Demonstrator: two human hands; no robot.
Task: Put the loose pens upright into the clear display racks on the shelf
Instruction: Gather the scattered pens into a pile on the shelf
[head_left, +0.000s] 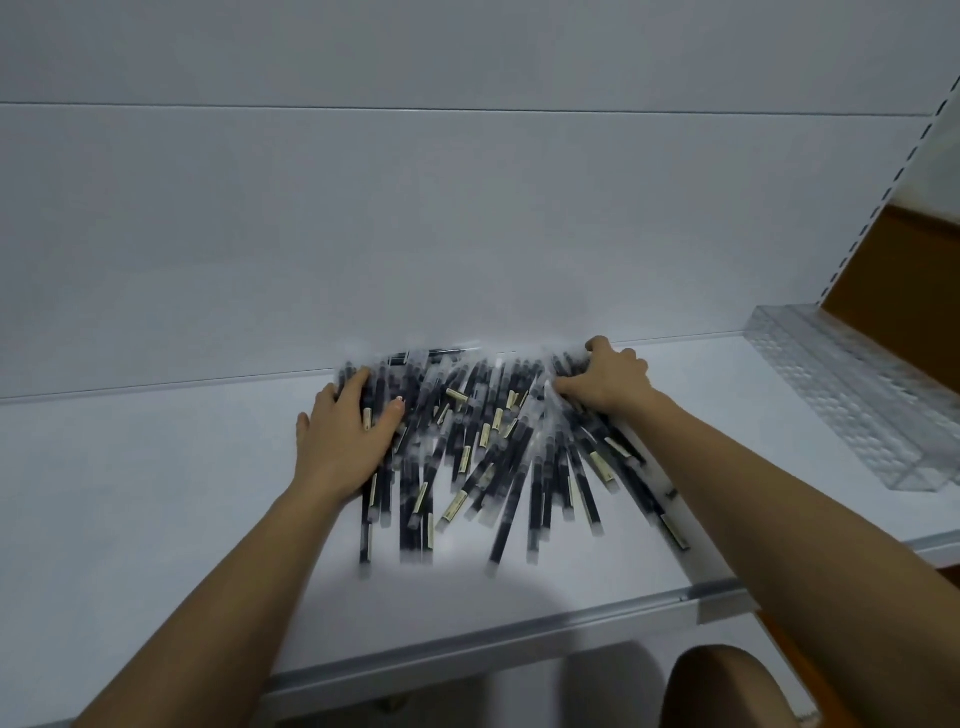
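Note:
A heap of several dark pens (483, 452) with clear caps and cream labels lies flat on the white shelf (156, 493), fanned toward the front edge. My left hand (345, 431) rests flat on the heap's left side, fingers spread and fairly straight. My right hand (610, 379) sits on the heap's back right, its fingers curled down into the pens; whether it grips any is unclear. A clear display rack (852, 405) with honeycomb-patterned walls stands at the right end of the shelf, apart from both hands, with no pens visible in it.
The white back panel (415, 234) rises right behind the heap. A slotted upright (883, 192) and a brown board (904, 270) stand at the right. The shelf's metal front rail (519, 629) runs across below; a knee (727, 691) shows under it.

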